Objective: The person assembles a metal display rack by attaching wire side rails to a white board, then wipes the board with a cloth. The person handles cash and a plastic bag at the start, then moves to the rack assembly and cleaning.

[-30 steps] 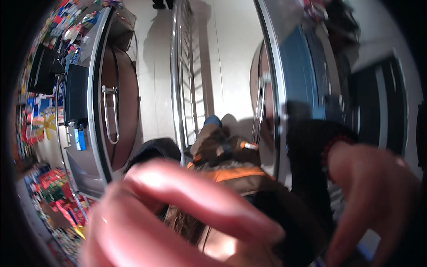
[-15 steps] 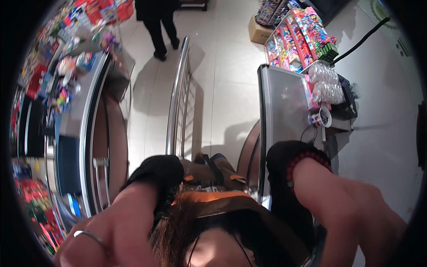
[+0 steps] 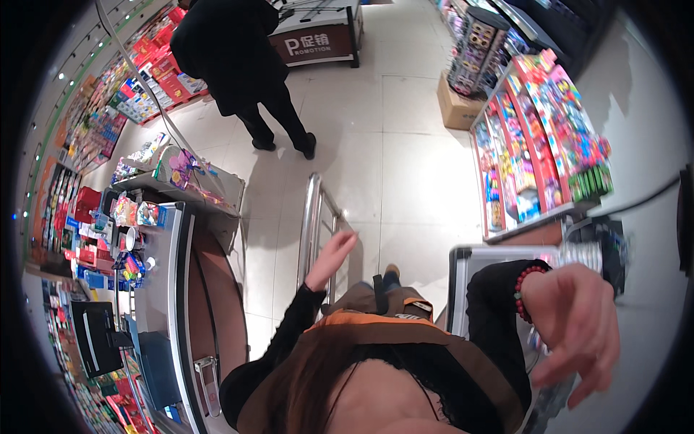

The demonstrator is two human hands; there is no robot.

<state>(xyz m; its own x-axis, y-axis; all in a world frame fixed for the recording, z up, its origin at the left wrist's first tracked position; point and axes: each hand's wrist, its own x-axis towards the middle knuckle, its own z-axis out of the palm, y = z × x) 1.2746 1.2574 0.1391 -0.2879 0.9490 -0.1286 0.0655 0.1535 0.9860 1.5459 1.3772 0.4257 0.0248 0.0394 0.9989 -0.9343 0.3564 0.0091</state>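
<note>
My left hand point(image 3: 332, 260) is held low in front of me, beside the metal rail point(image 3: 309, 228), with its fingers loosely stretched out and nothing visible in them. Whether it touches the rail I cannot tell. Raised on the right, my right hand point(image 3: 576, 323) wears a red bead bracelet point(image 3: 520, 291). Its fingers hang apart, slightly bent and a little blurred, and hold nothing that I see. Below this hand a grey-topped counter point(image 3: 463, 273) is partly hidden by my sleeve.
A person in black point(image 3: 228, 54) stands ahead on the tiled floor. At left runs a checkout counter point(image 3: 160, 289) with a dark monitor point(image 3: 94, 338). A rack of colourful packets point(image 3: 528, 152), a cardboard box point(image 3: 457, 105) and a sunglasses stand point(image 3: 477, 54) are at right.
My left hand has dropped from close by at lower left to beside the rail. My right hand has turned and moved up, fingers hanging. The view has tilted up, showing more of the shop.
</note>
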